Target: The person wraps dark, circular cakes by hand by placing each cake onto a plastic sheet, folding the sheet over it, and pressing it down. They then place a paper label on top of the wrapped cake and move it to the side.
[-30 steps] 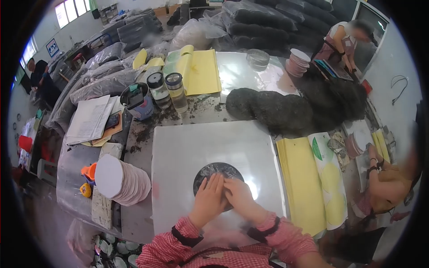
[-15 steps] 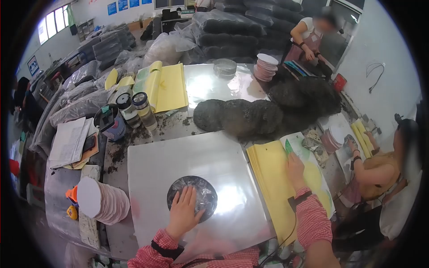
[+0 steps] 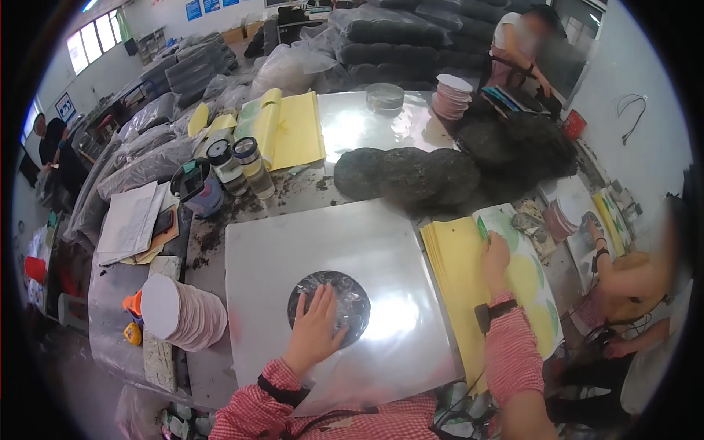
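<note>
My left hand lies with fingers spread on a round dark disc that has crinkled clear film over it. The disc rests on a shiny metal sheet in front of me. To the right, my right hand is closed at the edge of a green-and-white printed sheet, with a bit of green showing at its fingertips. That sheet lies on a stack of yellow sheets. What my right fingers pinch is too small to tell.
A stack of round white discs stands at the left, near papers, a bucket and two jars. Dark round clumps lie behind the sheet. Co-workers are at the right and back right.
The whole view has shifted, with the table appearing slightly right and up. My left hand remains on the disc and my right hand at the printed sheet.
</note>
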Demonstrator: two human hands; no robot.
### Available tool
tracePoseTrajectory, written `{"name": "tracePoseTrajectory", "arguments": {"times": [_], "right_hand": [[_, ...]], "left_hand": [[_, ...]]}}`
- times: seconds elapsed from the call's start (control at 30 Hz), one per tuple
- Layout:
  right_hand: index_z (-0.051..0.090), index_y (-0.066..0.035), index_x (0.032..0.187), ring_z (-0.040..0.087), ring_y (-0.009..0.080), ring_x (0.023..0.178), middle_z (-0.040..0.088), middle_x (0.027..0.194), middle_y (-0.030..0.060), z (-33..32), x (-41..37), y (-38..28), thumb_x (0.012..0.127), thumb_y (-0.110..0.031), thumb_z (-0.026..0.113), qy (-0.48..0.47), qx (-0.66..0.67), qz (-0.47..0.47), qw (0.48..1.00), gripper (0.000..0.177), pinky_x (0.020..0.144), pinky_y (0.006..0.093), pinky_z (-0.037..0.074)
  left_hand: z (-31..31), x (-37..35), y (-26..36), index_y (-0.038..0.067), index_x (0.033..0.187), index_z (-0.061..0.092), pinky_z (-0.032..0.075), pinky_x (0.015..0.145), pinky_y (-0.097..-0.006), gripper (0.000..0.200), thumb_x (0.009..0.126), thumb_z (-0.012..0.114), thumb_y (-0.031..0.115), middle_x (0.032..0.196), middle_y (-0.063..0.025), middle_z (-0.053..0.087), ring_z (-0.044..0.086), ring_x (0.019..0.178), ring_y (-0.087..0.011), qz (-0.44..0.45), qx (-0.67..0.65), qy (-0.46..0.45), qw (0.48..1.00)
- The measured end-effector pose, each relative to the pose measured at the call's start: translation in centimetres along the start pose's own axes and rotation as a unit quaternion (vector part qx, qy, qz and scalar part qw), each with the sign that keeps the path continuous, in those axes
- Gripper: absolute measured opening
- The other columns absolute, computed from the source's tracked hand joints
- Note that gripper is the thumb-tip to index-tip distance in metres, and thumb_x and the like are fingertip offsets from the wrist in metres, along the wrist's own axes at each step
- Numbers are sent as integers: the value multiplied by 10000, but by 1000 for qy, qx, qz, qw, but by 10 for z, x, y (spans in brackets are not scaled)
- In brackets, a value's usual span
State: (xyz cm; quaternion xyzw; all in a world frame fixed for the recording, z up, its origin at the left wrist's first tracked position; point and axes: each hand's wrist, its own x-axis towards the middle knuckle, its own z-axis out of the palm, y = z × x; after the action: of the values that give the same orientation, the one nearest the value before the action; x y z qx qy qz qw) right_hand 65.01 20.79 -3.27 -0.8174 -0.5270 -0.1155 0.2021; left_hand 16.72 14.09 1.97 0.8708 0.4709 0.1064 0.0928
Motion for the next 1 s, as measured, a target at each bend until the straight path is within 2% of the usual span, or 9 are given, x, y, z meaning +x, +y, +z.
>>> {"name": "tracePoseTrajectory", "arguments": {"times": [0.1, 0.2, 0.4, 0.5, 0.63, 0.7, 0.83, 0.93, 1.0], "right_hand": [[599, 2, 1255, 558, 379, 1223, 638, 1257, 204, 9, -5, 28, 870, -159, 669, 66, -15, -102, 992, 423, 1048, 474, 444], [601, 18, 1262, 546, 400, 1247, 608, 1297, 239, -1, -11, 35, 854, -183, 691, 78, -10, -100, 992, 464, 1099, 499, 409], [556, 61, 1313, 546, 405, 1242, 582, 1337, 224, 30, -5, 67, 874, -282, 671, 82, -144, -261, 951, 570, 1092, 492, 416], [544, 76, 1320, 543, 388, 1257, 573, 1356, 223, 29, 6, 53, 891, -231, 626, 32, -222, -123, 967, 534, 1090, 471, 423], [543, 79, 1321, 542, 369, 1269, 565, 1369, 224, 15, 13, 45, 891, -176, 582, -47, -259, -88, 961, 501, 1093, 457, 423], [562, 85, 1295, 547, 376, 1263, 578, 1343, 232, 31, 11, 63, 874, -106, 567, 31, -181, -237, 954, 462, 1072, 445, 443], [604, 87, 1228, 550, 387, 1248, 586, 1324, 235, 48, 6, 75, 860, -69, 571, 67, -109, -253, 959, 401, 1005, 447, 486], [652, 13, 1191, 638, 351, 1110, 638, 1232, 223, 24, 2, 51, 856, -51, 573, 117, -95, -242, 959, 350, 869, 434, 537], [703, -42, 1106, 694, 332, 921, 699, 1035, 193, -1, 8, 33, 876, -91, 609, 9, -9, -73, 997, 254, 767, 440, 543]], "left_hand": [[4, -2, -2, -72, 1477, 384, 173, 1213, -559, 757, 921, 618, 386, 1579, -224, 354, 294, 1499, -335, -9, -3, -3, 1000], [1, 0, 0, -67, 1477, 389, 163, 1214, -560, 757, 920, 619, 391, 1574, -230, 361, 301, 1495, -336, 4, 4, -9, 1000], [5, 2, 0, -64, 1453, 425, 159, 1208, -573, 744, 903, 642, 388, 1555, -249, 382, 327, 1480, -356, -6, -4, -6, 1000], [2, 4, 1, -71, 1446, 427, 159, 1207, -574, 747, 895, 648, 383, 1544, -254, 395, 333, 1477, -358, -12, -9, -17, 1000], [2, 2, 3, -77, 1440, 429, 159, 1209, -571, 749, 888, 655, 377, 1536, -256, 403, 335, 1474, -362, -12, -2, -17, 1000], [4, 4, 3, -78, 1445, 420, 155, 1210, -572, 760, 885, 657, 380, 1536, -255, 403, 330, 1476, -364, -16, -2, -8, 1000], [8, 3, 4, -76, 1447, 417, 151, 1211, -571, 763, 890, 650, 390, 1537, -251, 404, 322, 1481, -361, -16, 7, -6, 1000], [5, 3, 1, -73, 1450, 415, 145, 1213, -569, 769, 885, 654, 391, 1540, -246, 402, 317, 1485, -356, -8, 9, 1, 1000], [5, 2, 2, -71, 1451, 415, 143, 1215, -567, 765, 886, 653, 386, 1543, -245, 399, 318, 1485, -354, -10, -2, 1, 1000]]}}
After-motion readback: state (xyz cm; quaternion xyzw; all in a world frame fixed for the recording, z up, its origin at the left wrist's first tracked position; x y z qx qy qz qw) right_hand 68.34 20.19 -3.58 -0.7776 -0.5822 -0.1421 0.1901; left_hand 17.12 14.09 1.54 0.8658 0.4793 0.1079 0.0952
